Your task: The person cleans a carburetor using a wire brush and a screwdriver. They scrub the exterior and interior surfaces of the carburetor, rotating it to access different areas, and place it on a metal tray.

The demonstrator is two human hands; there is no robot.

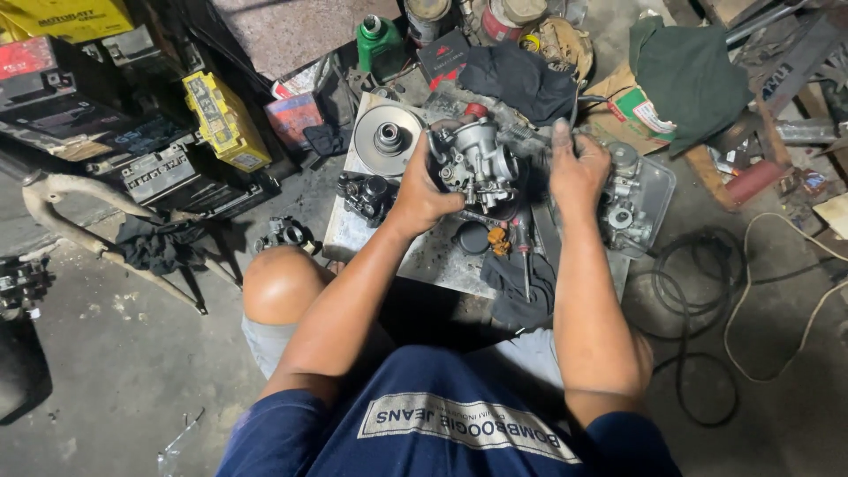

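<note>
My left hand [422,187] grips a grey metal carburetor [477,162] and holds it up over a low metal work board [415,258]. My right hand [576,168] is just right of the carburetor, fingers curled around something small and dark that I cannot make out. A screwdriver [523,256] with a dark handle lies on the board below my hands. A second carburetor body [625,205] rests in a shallow metal tray [661,181] under my right hand.
A round pulley disc [386,137] and a black part [369,194] lie on the board's left. Batteries and boxes [221,119] stand at left, a green bottle [378,40] and cans behind, cloths [689,71] at right. Black cable [698,309] coils on the concrete floor.
</note>
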